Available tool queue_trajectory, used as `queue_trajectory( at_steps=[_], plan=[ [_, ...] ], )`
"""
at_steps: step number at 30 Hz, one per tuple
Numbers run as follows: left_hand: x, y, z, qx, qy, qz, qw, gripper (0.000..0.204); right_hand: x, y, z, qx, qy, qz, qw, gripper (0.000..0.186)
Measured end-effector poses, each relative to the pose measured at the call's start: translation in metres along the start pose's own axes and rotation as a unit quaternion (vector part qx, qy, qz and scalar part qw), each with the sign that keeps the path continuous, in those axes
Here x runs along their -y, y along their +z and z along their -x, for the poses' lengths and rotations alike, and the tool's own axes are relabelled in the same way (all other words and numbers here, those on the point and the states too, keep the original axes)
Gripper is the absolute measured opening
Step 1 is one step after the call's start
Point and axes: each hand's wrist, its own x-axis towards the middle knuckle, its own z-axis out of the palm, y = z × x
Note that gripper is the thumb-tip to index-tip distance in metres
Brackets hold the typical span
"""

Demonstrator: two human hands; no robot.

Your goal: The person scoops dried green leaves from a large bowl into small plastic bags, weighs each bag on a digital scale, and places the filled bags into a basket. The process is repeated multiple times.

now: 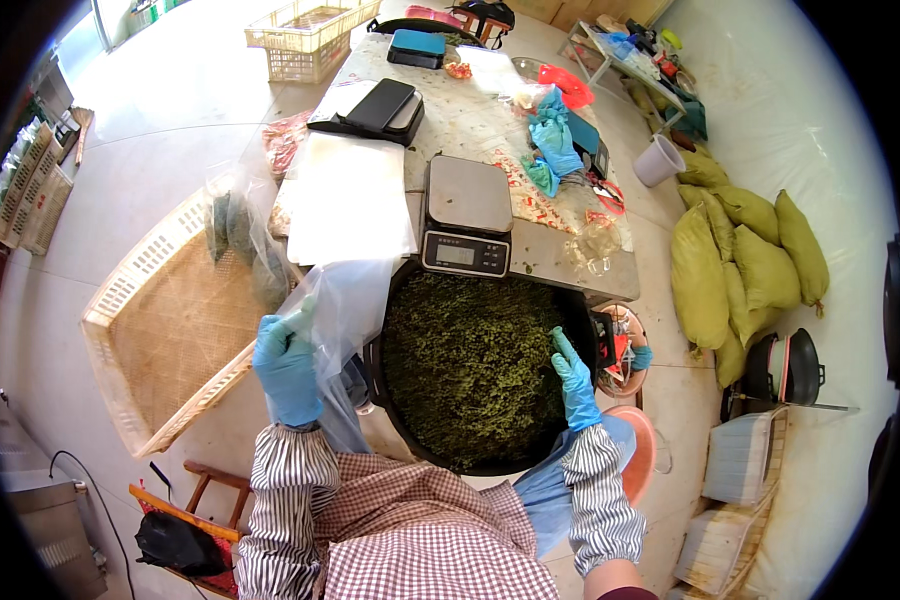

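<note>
My left hand [286,365], in a blue glove, is closed on a clear plastic bag [348,310], which hangs beside the black round pan's left side. My right hand [573,370], also gloved, has its fingers extended at the right side of the dark green leafy material [465,375] that fills the pan [380,390]. A digital scale [467,210] rests on the table's near edge above the pan, with a stack of pale sheets [350,195] to its left.
A mesh-bottomed plastic crate [185,310] stands at left. The worktable [570,270] carries more scales and bags. Green sacks [750,260] lie along the right wall. A basin [638,455] sits right of my right hand. A red-seated chair [155,505] is at lower left.
</note>
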Motion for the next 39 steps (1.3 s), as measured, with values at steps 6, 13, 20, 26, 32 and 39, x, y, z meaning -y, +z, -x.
queue_trajectory(
  at_steps=[6,13,20,26,32,39],
  plan=[
    [0.003,-0.003,-0.001,0.001,-0.015,-0.005,1.000,0.014,0.005,0.029,-0.018,-0.096,-0.014,0.007,0.995,0.058],
    [0.004,-0.003,-0.001,-0.007,0.006,-0.030,1.000,0.012,0.057,0.065,-0.015,-0.191,-0.204,0.402,0.872,0.038],
    [-0.005,0.005,-0.001,0.016,0.009,-0.037,0.999,0.011,0.079,0.062,-0.014,0.002,-0.286,0.573,0.768,0.024],
    [0.002,0.001,0.001,0.005,-0.006,-0.019,1.000,0.015,0.093,0.034,-0.012,-0.053,-0.079,0.074,0.993,0.019],
    [0.016,0.000,0.001,0.019,0.010,-0.013,1.000,0.025,0.080,0.012,-0.007,-0.007,0.105,-0.166,0.981,0.018],
    [0.010,-0.001,0.000,0.021,0.004,-0.035,0.999,0.027,0.084,-0.001,-0.009,-0.057,-0.010,0.103,0.993,0.020]
  ],
)
